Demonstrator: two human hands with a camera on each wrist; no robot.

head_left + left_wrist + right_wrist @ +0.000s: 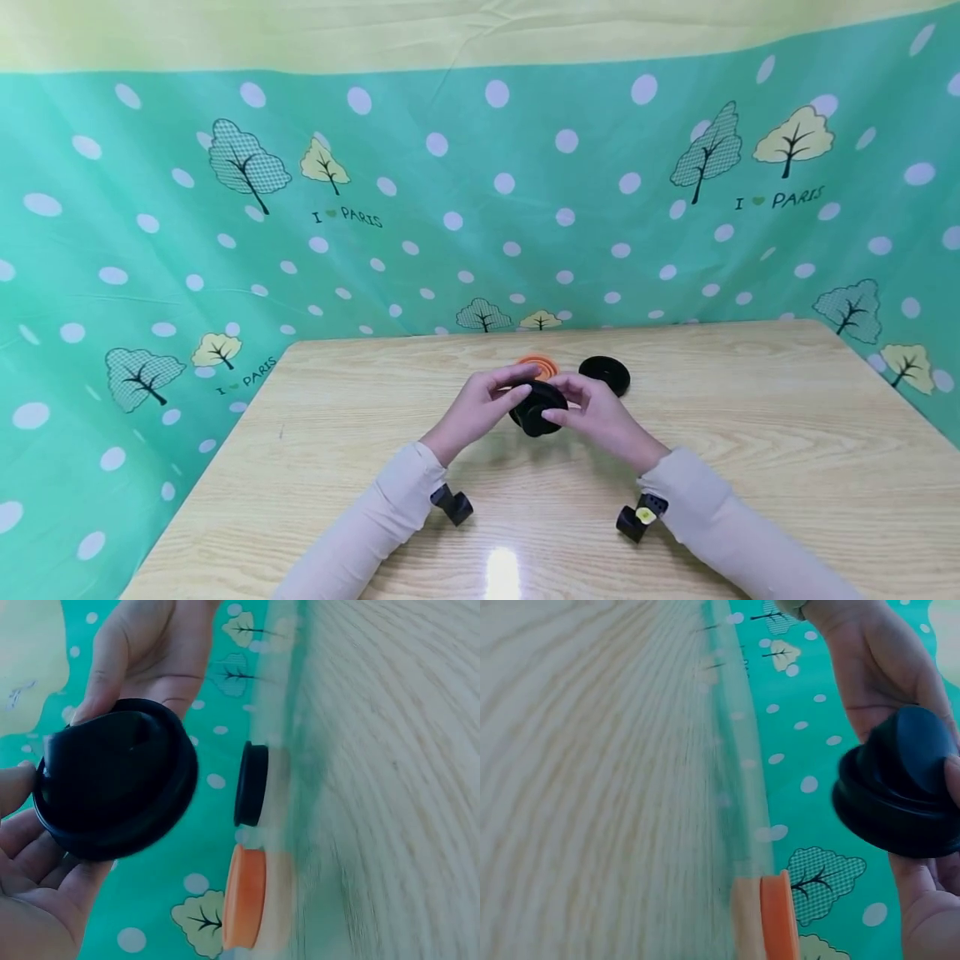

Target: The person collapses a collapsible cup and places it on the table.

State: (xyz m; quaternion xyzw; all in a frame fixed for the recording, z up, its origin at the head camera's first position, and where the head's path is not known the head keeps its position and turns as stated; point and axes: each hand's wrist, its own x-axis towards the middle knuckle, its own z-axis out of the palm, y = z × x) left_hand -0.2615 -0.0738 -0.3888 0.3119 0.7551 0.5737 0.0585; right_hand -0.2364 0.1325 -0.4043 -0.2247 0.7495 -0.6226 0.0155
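Note:
A round black lid (534, 412) with a raised, spout-like top is held up above the table between both hands. My left hand (480, 410) grips its left side, thumb on the raised face and fingers behind the rim. On the opposite side my right hand (600, 417) pinches the rim, with its thumb over the front. The left wrist view shows the lid (116, 780) tilted, its domed top toward the camera. Seen from the right wrist, the lid (904, 787) shows its stepped rim in profile. Fingers behind it are partly hidden.
Behind the hands lies an orange ringed, collapsed-looking piece (542, 365), partly covered by them. To its right a black round disc-like piece (604, 375) rests on the wooden table (750, 467). A green patterned curtain (405, 192) hangs at the table's back edge.

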